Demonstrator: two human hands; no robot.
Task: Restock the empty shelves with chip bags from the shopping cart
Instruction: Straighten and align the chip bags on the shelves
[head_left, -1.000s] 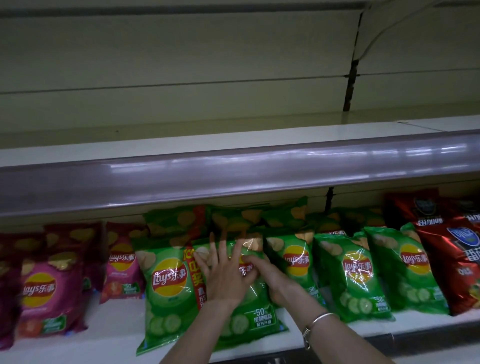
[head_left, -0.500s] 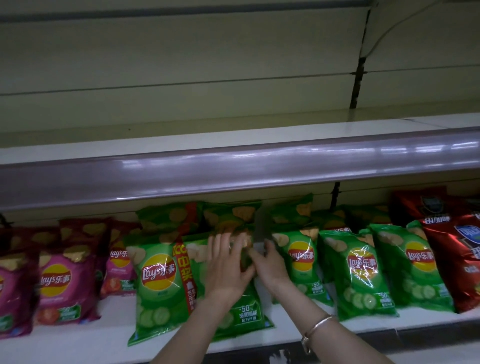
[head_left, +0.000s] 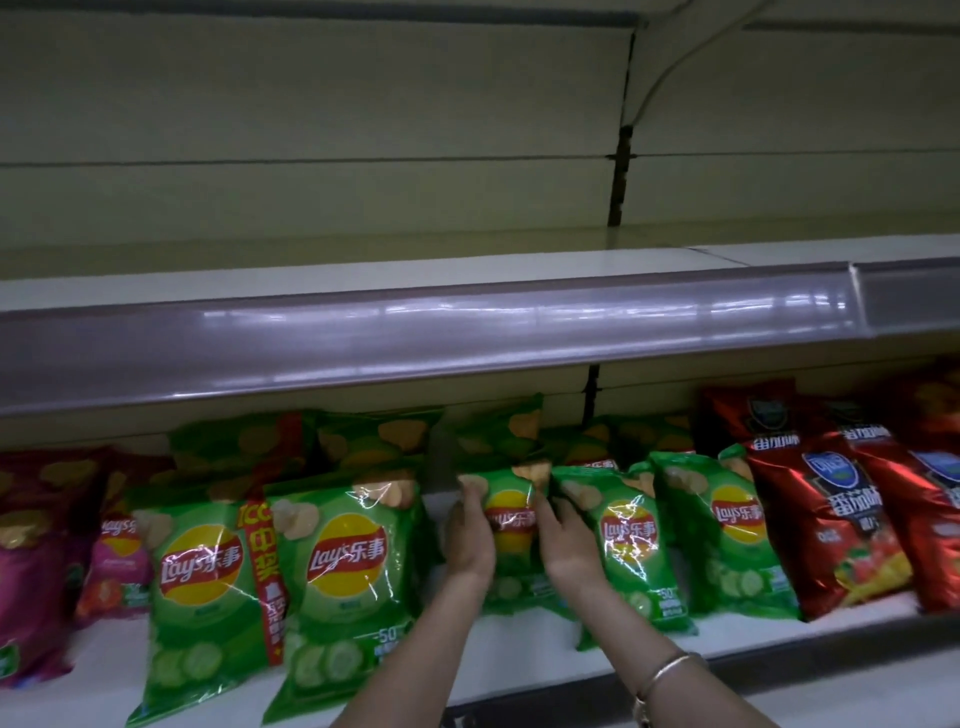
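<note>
Head view: we're looking at the lower shelf (head_left: 519, 649), and both hands are on one small green chip bag (head_left: 511, 514), right in the middle of the row.
Left hand: the left hand (head_left: 470, 540) holds the bag's left edge, its fingers (head_left: 465, 491) curled round near the top corner.
Right hand: the right hand (head_left: 569, 545) takes the other edge, fingers (head_left: 545, 506) wrapped on it too, with a bracelet (head_left: 670, 667) at the wrist.
Where the bag sits: it stands upright in the gap between the large green bags (head_left: 348, 561) on the left and the smaller green bags (head_left: 628, 540) on the right. Its bottom looks to be on the shelf, though the wrists hide part of it.
Done so far: the lower shelf is filling nicely. There are magenta bags (head_left: 31, 561) far left, green through the centre with more behind, and red bags (head_left: 841, 514) at the right.
In hand: by my reading this bag is being seated and squared up, not yet released.
Left to do: plenty! The upper shelf (head_left: 467, 270) behind the purple price rail (head_left: 415, 332) shows not a single bag, and bare white shelf shows at the front of the lower one.
Shopping cart: out of view, so I can't say how many bags remain.
Progress call: one level is largely stocked and one untouched, so somewhere around the middle, I'd judge.
</note>
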